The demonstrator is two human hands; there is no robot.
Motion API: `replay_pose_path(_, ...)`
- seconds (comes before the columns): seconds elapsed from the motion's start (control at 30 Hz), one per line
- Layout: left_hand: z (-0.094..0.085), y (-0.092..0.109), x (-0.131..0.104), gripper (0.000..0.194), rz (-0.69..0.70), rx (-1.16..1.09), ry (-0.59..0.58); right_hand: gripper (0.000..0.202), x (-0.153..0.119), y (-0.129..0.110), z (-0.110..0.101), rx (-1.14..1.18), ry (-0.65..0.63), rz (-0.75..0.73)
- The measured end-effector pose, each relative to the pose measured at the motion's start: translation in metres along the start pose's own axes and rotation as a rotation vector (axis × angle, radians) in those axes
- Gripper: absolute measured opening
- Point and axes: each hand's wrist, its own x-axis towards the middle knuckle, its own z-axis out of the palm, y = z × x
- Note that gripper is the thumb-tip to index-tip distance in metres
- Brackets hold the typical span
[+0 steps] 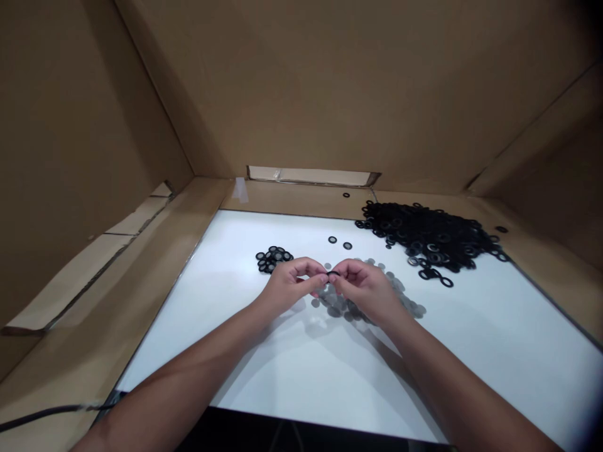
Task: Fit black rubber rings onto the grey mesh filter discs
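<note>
Between my two hands, over the middle of the white board, is a small black rubber ring [333, 273]. My left hand [296, 280] pinches its left side with thumb and forefinger. The right side is pinched by my right hand [362, 282]. Whether a disc sits inside the ring is hidden by my fingers. Under and around my hands lies a spread of small grey round discs [346, 307]. Just left of my left hand is a little pile of black rings with grey centres [273, 256]. Two more ringed discs [347, 246] lie beyond my hands.
A large heap of black rings [428, 235] covers the board's back right, with a few stray ones around it. Brown cardboard walls [330, 88] enclose the white board [226, 339] at the back and sides. A black cable [51, 411] runs in at lower left.
</note>
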Motion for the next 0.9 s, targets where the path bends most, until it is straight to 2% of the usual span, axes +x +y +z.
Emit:
replay_pose_path(0.17,0.000,0.002,0.001,0.023,-0.049,0.024,-0.012,0.030,0.000,0.003,0.000,-0.050,-0.036,0.002)
replay_pose_path(0.3,0.003,0.001,-0.002,0.019,-0.027,0.119,0.039,0.026,0.001,0.005,-0.001,-0.160,-0.042,-0.044)
replay_pose_path(0.6,0.011,0.006,-0.010,0.011,0.056,0.256,0.088,0.021,-0.005,-0.014,-0.006,-0.301,-0.058,-0.075)
replay_pose_path(0.9,0.001,0.001,-0.002,0.026,0.029,0.162,-0.039,0.021,-0.005,-0.006,-0.009,-0.287,-0.113,-0.094)
